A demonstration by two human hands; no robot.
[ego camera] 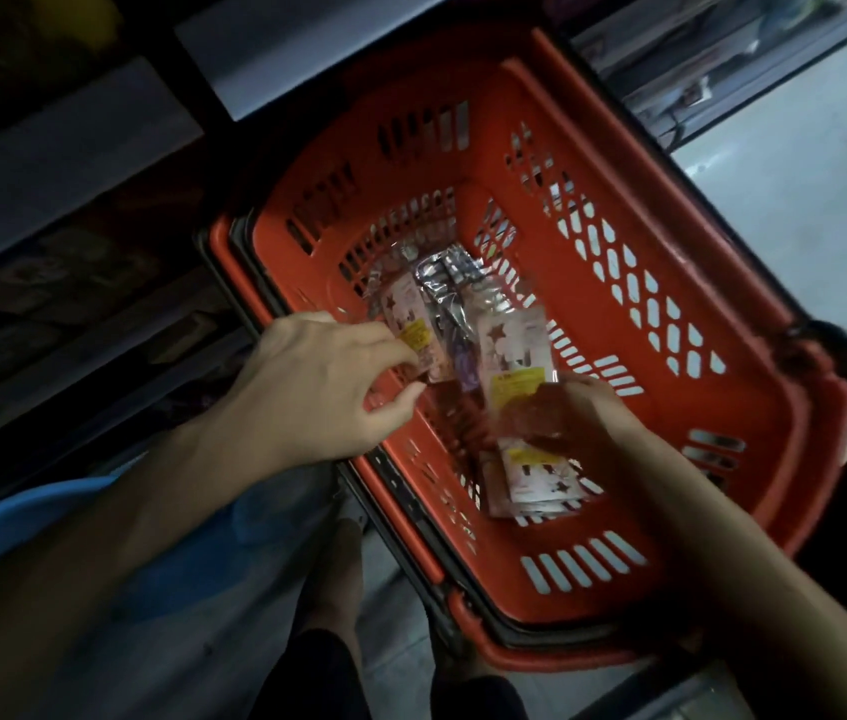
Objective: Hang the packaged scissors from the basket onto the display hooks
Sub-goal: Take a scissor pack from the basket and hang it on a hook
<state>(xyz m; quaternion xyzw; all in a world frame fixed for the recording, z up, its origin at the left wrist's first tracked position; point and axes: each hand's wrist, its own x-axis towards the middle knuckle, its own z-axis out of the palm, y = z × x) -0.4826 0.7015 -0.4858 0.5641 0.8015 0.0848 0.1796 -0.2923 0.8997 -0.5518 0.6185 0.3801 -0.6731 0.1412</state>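
Each pink-carded scissors packet bears dark stars and a yellow sticker point(514, 384) whose print is too small to read. All lie inside the orange basket point(722, 418) on the pale floor point(800, 200). The right hand point(582, 413) curls round the lower end of one packet point(512, 345), above a spare packet point(535, 480) on the mesh bottom. The left hand point(317, 387) rests its forefinger on a second packet point(413, 314) with the thumb just under its edge — I cannot tell whether it grips — while dim shelves point(62, 163) stand to the left.
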